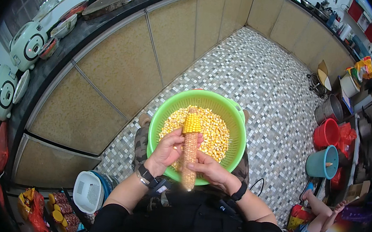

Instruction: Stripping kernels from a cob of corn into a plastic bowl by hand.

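A corn cob [190, 147] stands lengthwise over a lime-green plastic colander [232, 152]. Yellow kernels remain around its upper end, while the long lower part is stripped bare. My left hand [165, 150] is closed on the cob from the left, some fingers passing behind it. From the right, my right hand [212, 167] grips the bare lower part, thumb across the front. Beneath them, loose corn kernels [215, 134] cover the bottom of the colander, which rests on my lap between my knees.
To the right stand a red bucket [326, 133] and a teal bucket [322, 162]. Another person's leg [318, 211] shows at lower right. A white basket [88, 191] sits at lower left. Rice cookers [28, 46] and a round chopping board [111, 5] occupy the dark counter.
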Demonstrator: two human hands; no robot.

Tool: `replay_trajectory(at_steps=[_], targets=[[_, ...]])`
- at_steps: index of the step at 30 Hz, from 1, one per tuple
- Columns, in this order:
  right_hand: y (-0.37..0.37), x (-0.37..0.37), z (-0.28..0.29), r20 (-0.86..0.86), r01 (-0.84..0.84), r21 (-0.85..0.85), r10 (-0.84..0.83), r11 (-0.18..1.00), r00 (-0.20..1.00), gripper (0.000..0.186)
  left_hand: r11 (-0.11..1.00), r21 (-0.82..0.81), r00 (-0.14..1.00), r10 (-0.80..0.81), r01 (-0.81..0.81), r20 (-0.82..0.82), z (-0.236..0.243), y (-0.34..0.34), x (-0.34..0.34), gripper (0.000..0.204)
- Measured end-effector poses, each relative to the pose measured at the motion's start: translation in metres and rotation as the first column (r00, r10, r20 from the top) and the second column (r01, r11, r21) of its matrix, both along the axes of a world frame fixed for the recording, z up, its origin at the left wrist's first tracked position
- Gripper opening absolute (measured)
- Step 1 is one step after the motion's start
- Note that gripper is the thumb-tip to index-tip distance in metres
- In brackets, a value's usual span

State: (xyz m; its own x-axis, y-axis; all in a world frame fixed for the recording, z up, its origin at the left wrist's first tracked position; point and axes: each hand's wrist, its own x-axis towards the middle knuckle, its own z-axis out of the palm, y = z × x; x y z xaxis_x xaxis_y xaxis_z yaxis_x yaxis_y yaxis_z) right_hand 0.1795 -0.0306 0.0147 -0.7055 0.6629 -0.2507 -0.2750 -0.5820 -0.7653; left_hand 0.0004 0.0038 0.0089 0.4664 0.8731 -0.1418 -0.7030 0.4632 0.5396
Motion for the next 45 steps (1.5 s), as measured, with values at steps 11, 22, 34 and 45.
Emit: replay_trajectory(at_steps=[11, 22, 34, 45], targets=[[-0.002, -0.003, -0.006, 0.159, 0.052, 0.233, -0.091, 0.971, 0.983, 0.049, 0.997, 0.018, 0.972, 0.076, -0.074, -0.223, 0.003, -0.003, 0.006, 0.045], [0.001, 0.003, -0.001, 0.05, -0.064, 0.144, 0.058, 0.988, 0.997, 0.047, 0.999, -0.04, 0.999, 0.013, -0.015, -0.039, -0.006, -0.001, 0.002, 0.045], [0.002, 0.003, 0.0, 0.016, -0.079, 0.133, 0.077, 0.988, 0.997, 0.049, 0.999, -0.033, 1.0, -0.014, 0.014, -0.004, 0.001, 0.0, 0.0, 0.048], [0.002, 0.002, 0.0, 0.051, -0.047, 0.106, 0.041, 0.993, 0.998, 0.046, 0.998, 0.028, 0.995, -0.052, 0.049, 0.087, -0.002, 0.002, -0.001, 0.046]])
